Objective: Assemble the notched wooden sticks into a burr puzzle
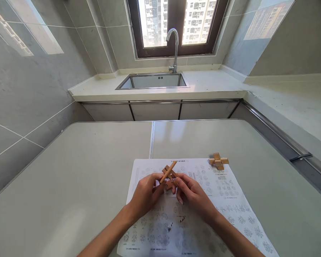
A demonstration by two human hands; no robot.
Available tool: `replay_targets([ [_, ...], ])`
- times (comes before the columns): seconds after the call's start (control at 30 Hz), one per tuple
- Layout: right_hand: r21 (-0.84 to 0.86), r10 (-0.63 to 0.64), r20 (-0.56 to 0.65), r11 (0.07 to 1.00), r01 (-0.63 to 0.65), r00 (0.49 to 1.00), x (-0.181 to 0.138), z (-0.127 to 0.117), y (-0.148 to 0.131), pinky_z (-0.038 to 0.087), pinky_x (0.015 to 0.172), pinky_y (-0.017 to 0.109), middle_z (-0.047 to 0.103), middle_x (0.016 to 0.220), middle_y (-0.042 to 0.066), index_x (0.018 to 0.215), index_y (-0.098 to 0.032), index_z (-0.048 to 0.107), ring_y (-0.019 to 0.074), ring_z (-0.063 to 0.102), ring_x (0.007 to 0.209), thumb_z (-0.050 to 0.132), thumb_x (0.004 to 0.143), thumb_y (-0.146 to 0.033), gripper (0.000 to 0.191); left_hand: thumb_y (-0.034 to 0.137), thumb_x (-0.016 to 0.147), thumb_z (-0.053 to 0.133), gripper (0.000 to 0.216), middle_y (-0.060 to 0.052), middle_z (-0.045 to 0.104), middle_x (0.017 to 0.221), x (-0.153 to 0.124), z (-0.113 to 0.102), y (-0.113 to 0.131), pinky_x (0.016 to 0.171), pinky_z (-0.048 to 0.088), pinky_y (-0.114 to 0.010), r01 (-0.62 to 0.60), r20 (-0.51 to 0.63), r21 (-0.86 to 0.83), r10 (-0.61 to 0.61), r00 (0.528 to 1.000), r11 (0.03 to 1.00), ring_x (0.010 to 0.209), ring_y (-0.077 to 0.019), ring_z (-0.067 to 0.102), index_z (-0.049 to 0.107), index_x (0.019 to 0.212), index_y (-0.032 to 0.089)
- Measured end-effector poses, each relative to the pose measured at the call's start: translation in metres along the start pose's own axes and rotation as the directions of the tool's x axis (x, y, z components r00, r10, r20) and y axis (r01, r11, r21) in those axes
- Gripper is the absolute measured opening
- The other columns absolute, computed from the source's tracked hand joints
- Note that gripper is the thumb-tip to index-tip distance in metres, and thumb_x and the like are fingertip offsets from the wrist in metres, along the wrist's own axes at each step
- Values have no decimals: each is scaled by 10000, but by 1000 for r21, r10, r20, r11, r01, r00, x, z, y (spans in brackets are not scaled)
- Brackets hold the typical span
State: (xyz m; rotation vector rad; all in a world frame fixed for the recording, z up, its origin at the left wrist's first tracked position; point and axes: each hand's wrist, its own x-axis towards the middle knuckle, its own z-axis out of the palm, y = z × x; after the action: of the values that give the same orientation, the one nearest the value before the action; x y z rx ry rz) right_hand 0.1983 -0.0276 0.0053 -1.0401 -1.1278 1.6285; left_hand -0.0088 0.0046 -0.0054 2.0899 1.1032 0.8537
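Above the middle of a printed sheet, both hands grip wooden puzzle pieces that cross one another. My left hand is closed, pinching a stick-like piece that slants up to the right. Fingers of my right hand close around the pieces from the other side. Part of the pieces is hidden behind the fingers, so how they interlock cannot be told. On the sheet's far right corner lies a wooden burr puzzle, its bars joined in a cross shape.
The sheet, covered in small printed diagrams, lies on a pale table with a seam down its far half. Beyond the table are a counter, a sink and a tap. Tiled walls flank both sides.
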Motion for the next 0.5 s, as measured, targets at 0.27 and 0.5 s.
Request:
replay_targets([
  [0.27, -6, 43, 125, 999, -43, 991, -5, 2, 3, 388, 580, 282, 601, 735, -14, 994, -197, 597, 118, 464, 583, 571, 1014, -677, 481, 473, 1067, 513, 249, -37, 746, 928, -1, 1, 1, 654, 604, -307, 217, -147, -96, -229, 962, 971, 747, -192, 741, 594, 1132, 247],
  [0.5, -32, 72, 100, 997, -69, 992, -4, 0, 7, 364, 543, 278, 576, 627, -44, 922, -224, 524, 125, 448, 530, 539, 987, -747, 527, 462, 1071, 496, 226, -16, 743, 951, 5, -5, 3, 625, 608, -271, 231, -54, -184, -245, 968, 955, 712, -155, 728, 572, 1121, 255],
])
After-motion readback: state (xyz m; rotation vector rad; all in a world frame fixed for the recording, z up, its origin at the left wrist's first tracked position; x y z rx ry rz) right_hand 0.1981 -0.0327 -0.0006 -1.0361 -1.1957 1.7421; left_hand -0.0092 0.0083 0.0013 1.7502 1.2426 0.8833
